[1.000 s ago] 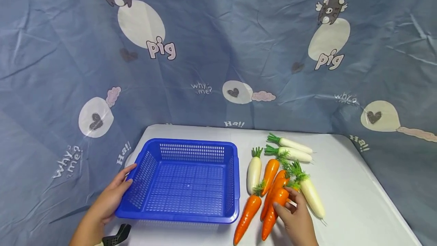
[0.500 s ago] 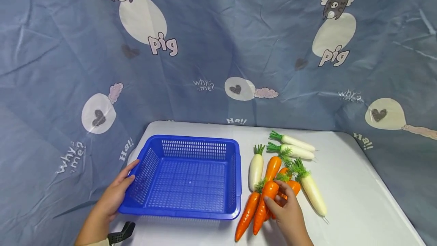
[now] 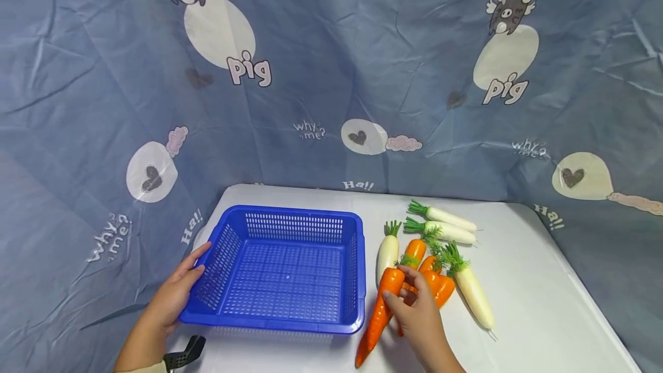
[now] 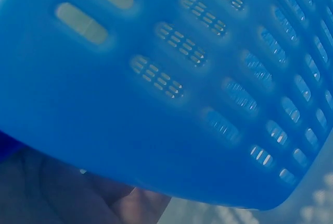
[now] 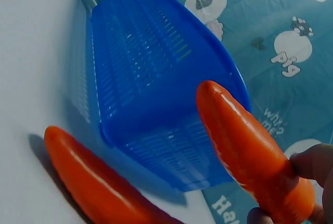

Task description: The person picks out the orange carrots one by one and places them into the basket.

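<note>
My right hand (image 3: 418, 312) pinches an orange carrot (image 3: 387, 298) near its thick leafy end. This carrot hangs tip toward me, just right of the blue plastic basket (image 3: 287, 325), and overlaps a second carrot (image 3: 364, 354) in the head view. Thumb and fingers show at the thick end of the held carrot (image 5: 250, 146) in the right wrist view, with its tip in front of the basket wall. On the basket's left side, my left hand (image 3: 173, 293) grips the rim. Several more carrots (image 3: 444, 289) lie right of and behind my right hand.
White radishes with green tops lie around the carrots: one radish (image 3: 388, 251) behind the held carrot, two at the back, one radish (image 3: 476, 299) at the right. All rest on a white table (image 3: 544, 292). A blue printed cloth (image 3: 311, 73) walls it in behind and at the sides.
My right hand has lifted the carrot off the pile and carried it left toward the basket, over the leftmost carrot. The left hand stays at the basket's side.
</note>
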### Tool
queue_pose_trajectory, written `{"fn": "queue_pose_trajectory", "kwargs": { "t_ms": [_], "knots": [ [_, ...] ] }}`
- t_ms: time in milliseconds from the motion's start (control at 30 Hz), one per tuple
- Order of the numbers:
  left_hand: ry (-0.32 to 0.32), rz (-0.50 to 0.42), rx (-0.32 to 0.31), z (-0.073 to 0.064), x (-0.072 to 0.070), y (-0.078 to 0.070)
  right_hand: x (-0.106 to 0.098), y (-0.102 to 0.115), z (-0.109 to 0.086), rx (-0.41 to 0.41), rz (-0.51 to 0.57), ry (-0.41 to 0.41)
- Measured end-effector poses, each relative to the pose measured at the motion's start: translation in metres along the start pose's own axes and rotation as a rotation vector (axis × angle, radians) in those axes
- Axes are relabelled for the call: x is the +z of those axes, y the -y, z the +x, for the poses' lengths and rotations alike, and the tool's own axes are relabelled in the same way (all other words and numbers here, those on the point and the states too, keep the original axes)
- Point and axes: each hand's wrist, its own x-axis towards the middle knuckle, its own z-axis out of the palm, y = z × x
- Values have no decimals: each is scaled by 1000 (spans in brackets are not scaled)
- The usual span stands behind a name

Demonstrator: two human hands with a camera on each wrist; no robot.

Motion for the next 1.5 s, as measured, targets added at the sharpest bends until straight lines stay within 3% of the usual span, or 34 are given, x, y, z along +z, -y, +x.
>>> {"fn": "queue_pose_trajectory", "kwargs": {
  "t_ms": [300,533,933,1133,1500],
  "knots": [
    [-8,12,9,1,2,0,10,4,-1,-21,21,14],
    [-4,28,16,2,4,-3,9,11,0,-5,-27,-1],
    [-6,27,14,0,3,-4,12,21,-3,-12,25,14],
    [-3,-1,26,0,2,-2,19,28,-5,-20,91,63],
    [7,-48,32,0,1,0,37,39,-12,-38,98,162]
  ]
}}
